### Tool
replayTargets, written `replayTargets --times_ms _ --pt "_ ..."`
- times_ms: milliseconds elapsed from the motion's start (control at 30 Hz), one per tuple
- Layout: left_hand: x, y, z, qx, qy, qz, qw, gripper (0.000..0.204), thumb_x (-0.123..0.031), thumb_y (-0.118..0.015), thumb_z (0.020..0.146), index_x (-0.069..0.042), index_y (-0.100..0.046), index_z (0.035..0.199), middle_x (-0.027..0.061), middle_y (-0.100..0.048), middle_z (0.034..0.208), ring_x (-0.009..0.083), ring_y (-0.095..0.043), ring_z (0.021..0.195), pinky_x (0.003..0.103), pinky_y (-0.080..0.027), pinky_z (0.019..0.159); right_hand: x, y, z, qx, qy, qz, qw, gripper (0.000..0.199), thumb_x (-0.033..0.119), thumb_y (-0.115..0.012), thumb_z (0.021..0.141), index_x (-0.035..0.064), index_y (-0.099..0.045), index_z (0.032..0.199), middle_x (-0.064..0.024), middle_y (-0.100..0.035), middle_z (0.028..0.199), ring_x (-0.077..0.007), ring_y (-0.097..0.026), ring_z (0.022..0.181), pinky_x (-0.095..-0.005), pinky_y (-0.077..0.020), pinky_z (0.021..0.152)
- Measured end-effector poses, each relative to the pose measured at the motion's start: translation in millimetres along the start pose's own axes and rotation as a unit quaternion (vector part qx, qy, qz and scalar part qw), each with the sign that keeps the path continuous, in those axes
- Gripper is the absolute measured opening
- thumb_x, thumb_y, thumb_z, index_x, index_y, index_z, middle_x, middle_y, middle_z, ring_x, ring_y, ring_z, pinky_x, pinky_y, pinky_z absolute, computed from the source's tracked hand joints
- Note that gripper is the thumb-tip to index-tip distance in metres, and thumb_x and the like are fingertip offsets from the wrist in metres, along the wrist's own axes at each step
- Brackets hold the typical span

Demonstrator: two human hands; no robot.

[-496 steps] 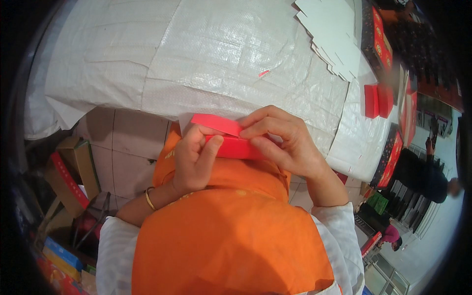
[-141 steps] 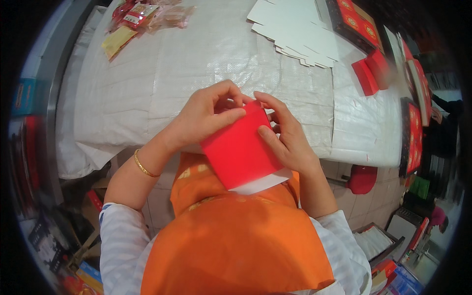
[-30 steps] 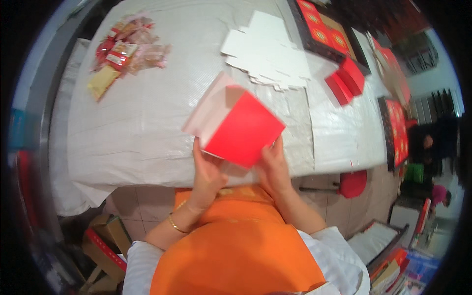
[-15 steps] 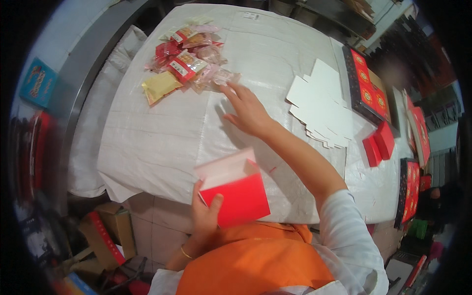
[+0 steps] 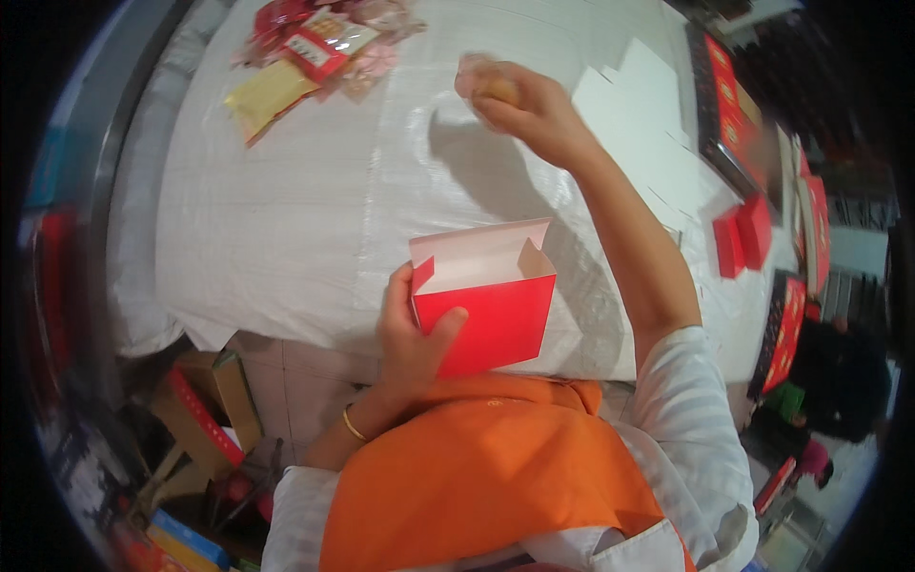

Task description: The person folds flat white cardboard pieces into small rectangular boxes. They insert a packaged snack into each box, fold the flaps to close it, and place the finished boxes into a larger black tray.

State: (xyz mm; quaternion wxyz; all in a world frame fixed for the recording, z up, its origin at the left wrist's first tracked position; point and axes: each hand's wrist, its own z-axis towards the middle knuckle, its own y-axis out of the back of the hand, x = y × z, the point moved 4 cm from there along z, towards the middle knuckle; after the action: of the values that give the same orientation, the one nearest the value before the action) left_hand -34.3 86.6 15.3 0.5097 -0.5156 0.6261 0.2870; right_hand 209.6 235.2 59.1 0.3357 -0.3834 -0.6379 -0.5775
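white-covered table (image 5: pixel 315 210), snack packets (image 5: pixel 305 48), flat white cartons (image 5: pixel 648 114), small red boxes (image 5: pixel 742 238)

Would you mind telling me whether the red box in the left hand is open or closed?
Open. The red box, held by the left hand, has its top flaps standing up, showing the white inside. No contents are visible.

In my left hand (image 5: pixel 412 329) I hold a small red cardboard box (image 5: pixel 488 303), upright, its top flaps open and the white inside showing, thumb across its red front; it sits at about 6 o'clock from the table's middle, over the near edge. My right hand (image 5: pixel 527 107), out at 12 o'clock, closes around a small pale wrapped snack (image 5: pixel 484 81), blurred, lifted just above the white woven table cover (image 5: pixel 315 200).
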Motion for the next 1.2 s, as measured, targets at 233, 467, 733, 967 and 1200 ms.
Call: replayTargets --times_ms 233,467,733,967,1200 --pt "9.2 -35.5 10.3 0.154 -0.009 0.013 0.988 0.062 -0.005 -0.071 0.084 0.002 -0.04 0.137 0.0135 -0.055 0.129 0.0171 -0.054 0.117 0.033 -0.047 0.099 52.2 42.9 -187.8 -0.112 0.203 0.155 0.96 0.043 0.006 -0.082 0.073 0.0046 -0.066 0.113 -0.0101 -0.064 0.109 -0.0202 -0.063 0.094 -0.0321 -0.0503 0.08" --pt "22.5 -79.4 -4.7 0.245 0.046 -0.034 0.968 0.069 -0.006 -0.076 0.081 0.002 -0.039 0.138 0.0151 -0.051 0.134 0.0205 -0.051 0.124 0.036 -0.043 0.104 31.4 28.9 -266.5 -0.273 0.117 -0.034 0.954 0.041 0.006 -0.087 0.072 0.0047 -0.064 0.105 -0.009 -0.066 0.098 -0.0191 -0.063 0.081 -0.0287 -0.0483 0.07" --pt "63.7 -110.9 -5.2 0.265 -0.207 0.149 0.93 0.053 -0.032 -0.068 0.09 0.001 -0.054 0.128 0.0204 -0.055 0.129 0.0341 -0.053 0.12 0.044 -0.04 0.105 0.9 0.4 -336.4 -0.372 0.009 -0.214 0.903 0.038 0.039 -0.076 0.076 0.0068 -0.063 0.089 -0.0131 -0.061 0.087 -0.0334 -0.056 0.088 -0.0442 -0.0434 0.082" --pt "65.1 -160.6 -22.1 0.376 -0.126 0.13 0.909 0.057 -0.025 -0.073 0.09 0.002 -0.048 0.133 0.0199 -0.057 0.128 0.0316 -0.055 0.115 0.042 -0.045 0.102 0.0 9.1 -398.5 -0.388 -0.098 -0.193 0.896 0.021 0.026 -0.07 0.08 0.0061 -0.066 0.088 -0.0136 -0.059 0.096 -0.0346 -0.051 0.099 -0.0448 -0.0373 0.095" --pt "81.3 -150.5 -11.0 0.399 -0.174 0.128 0.891 0.064 -0.026 -0.076 0.088 -0.001 -0.046 0.139 0.0217 -0.057 0.13 0.0342 -0.056 0.115 0.043 -0.046 0.102 33.8 -20.2 -428.9 -0.549 -0.005 -0.232 0.803 0.031 0.015 -0.066 0.087 0.0059 -0.057 0.115 -0.0143 -0.051 0.122 -0.0331 -0.049 0.115 -0.0423 -0.0372 0.102"
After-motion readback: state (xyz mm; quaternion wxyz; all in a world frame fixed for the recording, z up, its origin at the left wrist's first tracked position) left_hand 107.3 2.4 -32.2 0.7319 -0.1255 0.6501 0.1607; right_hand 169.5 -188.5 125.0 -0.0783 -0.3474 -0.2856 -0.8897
